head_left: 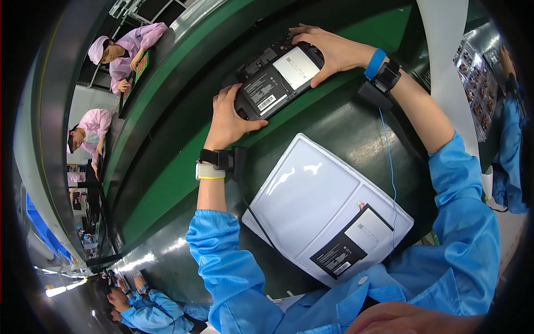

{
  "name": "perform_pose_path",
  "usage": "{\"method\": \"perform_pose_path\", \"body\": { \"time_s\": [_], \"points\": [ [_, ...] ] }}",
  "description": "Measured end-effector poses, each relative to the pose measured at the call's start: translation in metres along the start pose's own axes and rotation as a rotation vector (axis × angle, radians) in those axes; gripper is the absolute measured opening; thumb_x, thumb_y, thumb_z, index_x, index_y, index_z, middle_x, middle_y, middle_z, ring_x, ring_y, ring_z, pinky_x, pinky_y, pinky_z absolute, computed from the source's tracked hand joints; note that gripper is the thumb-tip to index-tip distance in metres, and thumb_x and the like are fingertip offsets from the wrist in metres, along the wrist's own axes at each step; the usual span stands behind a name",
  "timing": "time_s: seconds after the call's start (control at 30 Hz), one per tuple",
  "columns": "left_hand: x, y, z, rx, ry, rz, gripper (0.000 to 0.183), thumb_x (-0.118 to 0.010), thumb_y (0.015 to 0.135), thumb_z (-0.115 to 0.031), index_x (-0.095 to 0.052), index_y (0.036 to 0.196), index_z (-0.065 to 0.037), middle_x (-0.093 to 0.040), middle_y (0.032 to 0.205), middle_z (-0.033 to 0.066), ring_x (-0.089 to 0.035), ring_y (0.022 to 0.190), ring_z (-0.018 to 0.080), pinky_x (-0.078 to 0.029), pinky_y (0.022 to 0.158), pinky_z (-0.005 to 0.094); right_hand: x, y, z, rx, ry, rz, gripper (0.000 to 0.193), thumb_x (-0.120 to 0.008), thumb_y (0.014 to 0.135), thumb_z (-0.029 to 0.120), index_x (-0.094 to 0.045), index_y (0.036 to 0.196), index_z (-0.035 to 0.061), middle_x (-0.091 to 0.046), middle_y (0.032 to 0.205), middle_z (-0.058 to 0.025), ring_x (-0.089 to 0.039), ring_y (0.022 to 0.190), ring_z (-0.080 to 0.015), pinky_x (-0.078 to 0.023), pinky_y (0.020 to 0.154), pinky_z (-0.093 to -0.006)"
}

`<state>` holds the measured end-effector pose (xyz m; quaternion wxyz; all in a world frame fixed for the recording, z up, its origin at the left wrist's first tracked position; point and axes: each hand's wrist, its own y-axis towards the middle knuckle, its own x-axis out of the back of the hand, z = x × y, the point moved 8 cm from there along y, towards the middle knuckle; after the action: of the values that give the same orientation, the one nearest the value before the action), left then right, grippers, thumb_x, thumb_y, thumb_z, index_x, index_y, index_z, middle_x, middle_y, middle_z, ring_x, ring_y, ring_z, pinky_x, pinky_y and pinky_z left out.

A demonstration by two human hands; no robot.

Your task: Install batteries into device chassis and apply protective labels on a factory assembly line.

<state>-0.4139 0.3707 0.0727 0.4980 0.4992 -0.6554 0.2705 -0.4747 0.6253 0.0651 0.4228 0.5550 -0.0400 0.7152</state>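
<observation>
A dark, flat electronic device point(262, 65) with its inside exposed is held between my two hands over the green belt. A battery pack point(266, 91), part black and part white, lies in its housing. My left hand point(225, 118) grips the device's left end, thumb along the near edge. The right hand point(334, 51) clasps the opposite end, its thumb on the near edge and fingers over the far side. Nearer to me, a white divided tray point(303, 181) holds another black-and-white battery pack point(339, 255) with a small coloured connector.
A green conveyor belt point(161, 203) curves past the dark worktop point(356, 131). A thin blue cord point(391, 161) hangs from my right wrist across the tray. Co-workers in pink point(133, 47) and blue point(158, 309) sit along the line. Parts in clear trays point(476, 83) stand at right.
</observation>
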Motion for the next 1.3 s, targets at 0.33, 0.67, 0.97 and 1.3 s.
{"method": "perform_pose_path", "body": {
  "time_s": [0.33,0.67,0.97,1.3],
  "points": [
    [0.0,-0.001,0.0,-0.009,0.018,0.008,0.102,-0.096,0.052,-0.029,-0.053,0.138,0.005,-0.047,0.143,0.023,-0.042,0.133,0.0396,-0.04,0.114,0.0453,-0.006,0.006,0.001,0.016,-0.036,0.04,0.099,-0.095,0.058,0.041,-0.052,0.137,-0.0012,-0.033,0.158,-0.022,-0.024,0.151,-0.038,-0.03,0.122,-0.0453],
    [-0.004,-0.008,0.001,-0.067,0.272,0.1,0.108,-0.091,0.062,-0.051,-0.049,0.144,0.006,-0.042,0.15,0.0262,-0.04,0.137,0.0418,-0.038,0.115,0.0455,-0.007,0.006,0.019,-0.008,-0.036,0.217,0.094,-0.087,0.072,0.049,-0.052,0.142,-0.0023,-0.022,0.165,-0.024,-0.014,0.155,-0.0387,-0.024,0.124,-0.0462],
    [-0.041,-0.01,-0.017,-0.188,0.258,0.058,0.09,-0.062,0.096,-0.053,-0.029,0.153,0.008,-0.025,0.158,0.0354,-0.026,0.149,0.0466,-0.026,0.122,0.0478,-0.043,0.009,0.053,0.061,-0.157,0.377,0.088,-0.072,0.086,0.046,-0.039,0.15,-0.0047,-0.029,0.161,-0.0271,-0.023,0.152,-0.0419,-0.026,0.121,-0.0516],
    [-0.052,-0.011,-0.02,-0.189,0.283,0.086,0.083,-0.047,0.103,-0.051,-0.018,0.158,0.004,-0.018,0.164,0.0292,-0.014,0.154,0.0408,-0.014,0.125,0.0506,-0.067,0.005,0.078,0.138,-0.38,0.108,0.08,-0.058,0.098,0.049,-0.037,0.149,-0.0096,-0.038,0.156,-0.0253,-0.034,0.147,-0.0393,-0.026,0.121,-0.0458]
  ]
}}
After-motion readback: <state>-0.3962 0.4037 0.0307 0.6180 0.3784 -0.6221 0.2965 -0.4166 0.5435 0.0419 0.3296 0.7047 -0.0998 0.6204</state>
